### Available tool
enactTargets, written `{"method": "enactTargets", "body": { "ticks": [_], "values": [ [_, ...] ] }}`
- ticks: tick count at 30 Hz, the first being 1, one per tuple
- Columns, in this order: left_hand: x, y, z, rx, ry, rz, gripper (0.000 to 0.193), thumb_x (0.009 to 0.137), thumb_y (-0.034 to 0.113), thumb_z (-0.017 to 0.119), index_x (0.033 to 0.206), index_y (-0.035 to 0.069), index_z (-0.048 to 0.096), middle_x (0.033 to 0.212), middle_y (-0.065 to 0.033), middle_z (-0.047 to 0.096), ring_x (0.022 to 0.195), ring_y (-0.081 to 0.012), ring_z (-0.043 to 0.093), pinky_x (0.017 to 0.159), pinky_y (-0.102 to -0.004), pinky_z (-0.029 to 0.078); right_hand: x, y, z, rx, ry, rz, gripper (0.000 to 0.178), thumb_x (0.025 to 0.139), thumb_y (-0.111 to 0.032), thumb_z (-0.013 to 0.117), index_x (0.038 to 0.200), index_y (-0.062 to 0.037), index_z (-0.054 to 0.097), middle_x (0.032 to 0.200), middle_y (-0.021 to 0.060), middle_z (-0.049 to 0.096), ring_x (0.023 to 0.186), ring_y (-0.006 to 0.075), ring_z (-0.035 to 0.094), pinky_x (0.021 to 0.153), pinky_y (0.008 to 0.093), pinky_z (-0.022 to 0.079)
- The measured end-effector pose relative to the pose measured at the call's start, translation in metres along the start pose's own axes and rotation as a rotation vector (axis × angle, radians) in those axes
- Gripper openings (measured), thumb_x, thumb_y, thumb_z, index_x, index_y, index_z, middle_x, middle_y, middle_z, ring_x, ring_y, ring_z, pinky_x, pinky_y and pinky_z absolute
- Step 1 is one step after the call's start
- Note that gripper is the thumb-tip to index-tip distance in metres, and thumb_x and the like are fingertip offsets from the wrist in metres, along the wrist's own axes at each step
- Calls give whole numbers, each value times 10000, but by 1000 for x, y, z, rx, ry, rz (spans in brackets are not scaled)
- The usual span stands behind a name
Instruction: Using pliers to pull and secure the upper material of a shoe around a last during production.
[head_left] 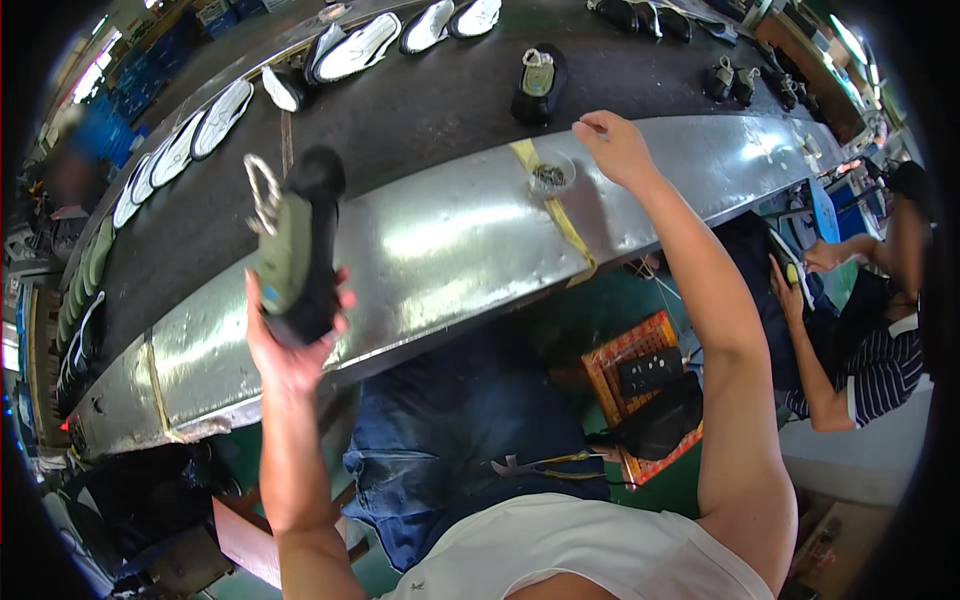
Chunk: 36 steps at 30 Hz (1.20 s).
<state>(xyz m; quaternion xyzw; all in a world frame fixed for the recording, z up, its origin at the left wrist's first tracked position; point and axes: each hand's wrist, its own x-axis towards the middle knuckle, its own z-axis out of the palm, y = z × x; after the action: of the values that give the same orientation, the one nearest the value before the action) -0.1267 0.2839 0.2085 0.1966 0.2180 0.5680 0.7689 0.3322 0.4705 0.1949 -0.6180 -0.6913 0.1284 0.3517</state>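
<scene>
The green-and-black shoe, pale laces looping from it, was grasped in my left grip, up over the metal-edged desk. My right grip curled near 1 clear cup; I couldn't tell if it pinched anything. Beyond stood 1 similar shoe, and white-soled shoes lined the far side.

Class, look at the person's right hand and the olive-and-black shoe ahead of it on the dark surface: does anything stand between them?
Nothing visible does: only the dark surface shows between the right hand and the olive-and-black shoe. The clear dish sits on the metal ledge, off that line.
</scene>
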Motion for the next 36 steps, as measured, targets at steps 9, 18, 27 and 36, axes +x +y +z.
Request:
{"method": "enactTargets", "body": {
  "ticks": [9,18,27,36],
  "values": [
    [206,30,-60,1673,491,374,797,899,548,688,1443,-2,499,1312,-273,630,1255,-381,602,1049,-425,464,118,10,81,-116,-181,344,1203,709,-572,848,1448,176,264,1363,350,540,1257,408,583,1067,396,461],
    [154,14,9,1865,156,993,732,900,308,747,1451,-50,424,1534,-291,384,1477,-499,266,1202,-524,264,79,-43,-6,1077,-252,469,305,942,-212,690,1150,-1,620,989,91,675,832,188,664,740,376,594],
    [29,-39,124,1675,-304,1143,744,786,469,745,1329,-6,563,1408,-220,521,1404,-468,392,1157,-634,234,-127,-222,-53,455,-549,-128,780,751,-148,842,1422,38,490,1215,161,681,1115,181,655,976,348,516],
    [-53,-50,75,1475,-108,1172,783,964,737,276,1109,48,617,1062,-147,675,1044,-398,613,1099,-588,278,-184,-235,19,766,-548,-738,1112,723,-389,896,1575,-36,275,1577,284,315,1473,398,337,1182,451,309]
  ]
}}
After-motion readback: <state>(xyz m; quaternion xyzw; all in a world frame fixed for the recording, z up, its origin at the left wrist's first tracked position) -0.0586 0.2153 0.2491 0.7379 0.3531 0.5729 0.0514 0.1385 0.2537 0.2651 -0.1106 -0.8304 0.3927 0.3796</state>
